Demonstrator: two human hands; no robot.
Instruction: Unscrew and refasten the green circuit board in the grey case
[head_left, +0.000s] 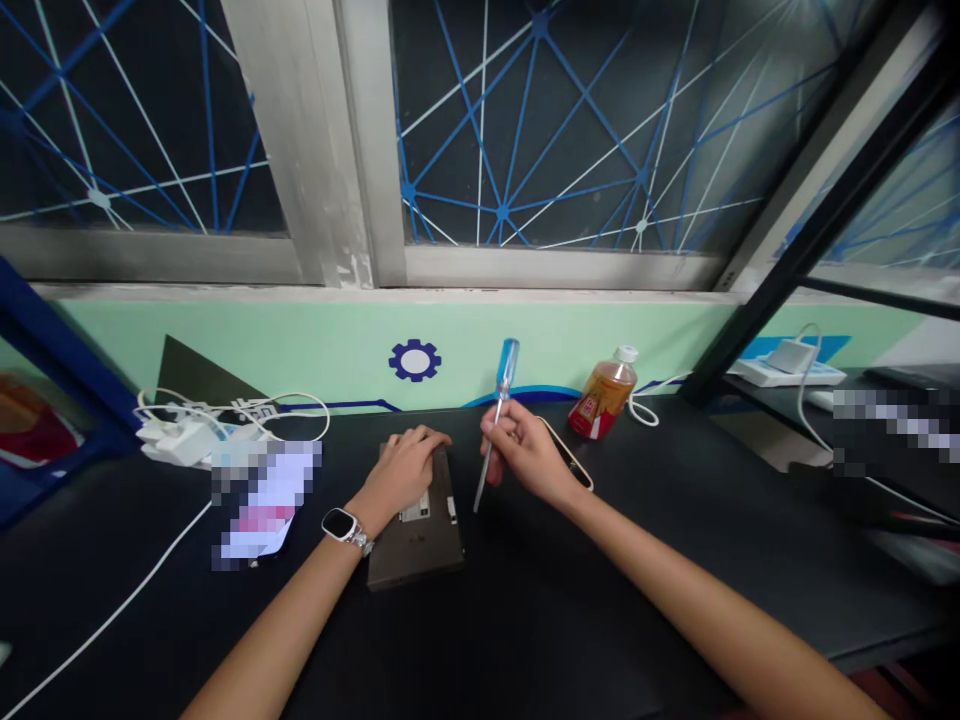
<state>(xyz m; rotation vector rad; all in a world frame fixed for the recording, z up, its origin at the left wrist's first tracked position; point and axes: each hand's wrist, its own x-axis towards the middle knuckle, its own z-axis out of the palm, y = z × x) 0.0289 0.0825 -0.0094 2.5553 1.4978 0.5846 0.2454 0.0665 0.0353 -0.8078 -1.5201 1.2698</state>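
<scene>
A dark, flat box (418,550) with a small white label lies on the black table. My left hand (409,465) is laid over its far part, fingers bent across the top toward the right edge, gripping it. To the right, my right hand (525,445) holds a screwdriver (509,362) by its metal shaft, between thumb and fingers. The clear blue handle points up and the tip angles down, off the table and apart from the box. Behind my right wrist lies a dark phone-like object (568,452) with a pale rim, partly hidden.
A drink bottle (602,395) with a white cap stands near the wall. On the left are white plugs and cables (187,440) and a phone (274,500) with a blurred screen. A black shelf frame (750,300) rises at the right, holding a power strip (787,365).
</scene>
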